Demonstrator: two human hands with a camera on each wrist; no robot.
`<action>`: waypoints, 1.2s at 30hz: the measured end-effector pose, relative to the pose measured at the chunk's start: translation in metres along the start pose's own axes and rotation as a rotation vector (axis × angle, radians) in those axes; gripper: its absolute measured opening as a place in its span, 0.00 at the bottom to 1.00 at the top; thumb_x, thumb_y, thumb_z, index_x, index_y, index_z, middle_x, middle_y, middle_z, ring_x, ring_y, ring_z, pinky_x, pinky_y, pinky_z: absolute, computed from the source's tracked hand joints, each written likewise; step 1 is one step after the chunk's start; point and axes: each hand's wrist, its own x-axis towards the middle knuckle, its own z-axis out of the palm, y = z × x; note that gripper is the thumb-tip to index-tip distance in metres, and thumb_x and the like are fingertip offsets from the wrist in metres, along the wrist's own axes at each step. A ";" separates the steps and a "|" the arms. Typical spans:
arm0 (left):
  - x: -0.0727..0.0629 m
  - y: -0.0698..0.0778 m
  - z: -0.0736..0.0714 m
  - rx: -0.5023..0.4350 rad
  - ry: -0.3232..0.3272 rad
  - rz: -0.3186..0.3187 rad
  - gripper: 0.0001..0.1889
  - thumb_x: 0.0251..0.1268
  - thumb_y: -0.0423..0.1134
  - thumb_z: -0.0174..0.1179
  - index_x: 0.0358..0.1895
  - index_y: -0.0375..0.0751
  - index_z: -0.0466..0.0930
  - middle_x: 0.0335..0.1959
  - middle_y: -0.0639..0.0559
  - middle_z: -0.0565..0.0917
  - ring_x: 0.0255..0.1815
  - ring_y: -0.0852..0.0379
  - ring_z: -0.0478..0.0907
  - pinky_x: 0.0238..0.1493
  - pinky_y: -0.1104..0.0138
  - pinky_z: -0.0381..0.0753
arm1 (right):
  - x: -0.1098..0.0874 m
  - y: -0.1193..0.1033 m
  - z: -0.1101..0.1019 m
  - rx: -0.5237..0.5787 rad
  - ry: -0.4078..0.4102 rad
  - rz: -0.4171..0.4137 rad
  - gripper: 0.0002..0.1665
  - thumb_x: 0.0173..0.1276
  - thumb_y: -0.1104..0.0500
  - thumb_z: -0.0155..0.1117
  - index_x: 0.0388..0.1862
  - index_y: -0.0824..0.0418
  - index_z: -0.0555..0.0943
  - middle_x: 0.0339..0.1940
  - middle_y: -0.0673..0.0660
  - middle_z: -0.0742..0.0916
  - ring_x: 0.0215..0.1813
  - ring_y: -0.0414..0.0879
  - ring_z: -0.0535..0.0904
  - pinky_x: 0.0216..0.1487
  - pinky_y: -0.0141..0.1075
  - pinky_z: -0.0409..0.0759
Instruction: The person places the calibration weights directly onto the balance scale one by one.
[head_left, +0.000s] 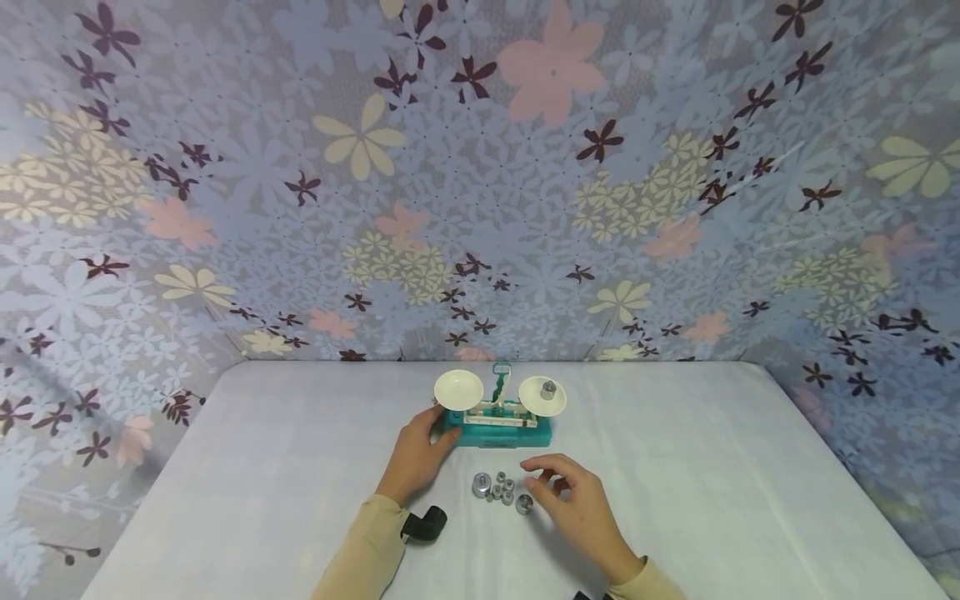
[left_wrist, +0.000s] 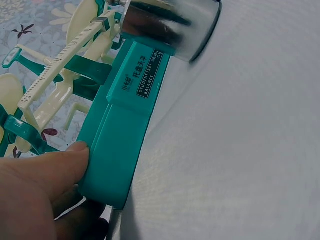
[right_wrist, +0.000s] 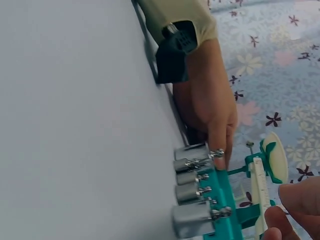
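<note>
A green tray balance (head_left: 501, 435), labelled "STUDENT TRAY BALANCE" in the left wrist view, stands at the back of the table. My left hand (head_left: 417, 457) grips the left end of its base; the thumb (left_wrist: 75, 160) shows on the edge. The left white pan (head_left: 459, 390) is bare. On the right pan (head_left: 534, 400) sits a metal weight (head_left: 549, 389). Several more weights stand in front of the balance, among them a wide one (head_left: 482, 483) and a knobbed one (right_wrist: 192, 220). Just right of these, my right hand (head_left: 581, 504) hovers with loosely bent fingers, thumb and forefinger apart, nothing visible between them.
A white cloth (head_left: 300, 483) covers the table. Flower-patterned fabric (head_left: 480, 208) hangs behind and along both sides. A black wrist camera (head_left: 426, 523) is strapped to the left sleeve.
</note>
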 end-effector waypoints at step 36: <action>-0.002 0.000 0.001 0.006 0.016 0.010 0.30 0.73 0.44 0.60 0.70 0.28 0.68 0.69 0.32 0.72 0.71 0.36 0.67 0.73 0.45 0.66 | -0.011 0.015 0.008 0.070 -0.088 0.323 0.09 0.63 0.62 0.73 0.42 0.55 0.87 0.36 0.50 0.86 0.34 0.43 0.76 0.32 0.29 0.75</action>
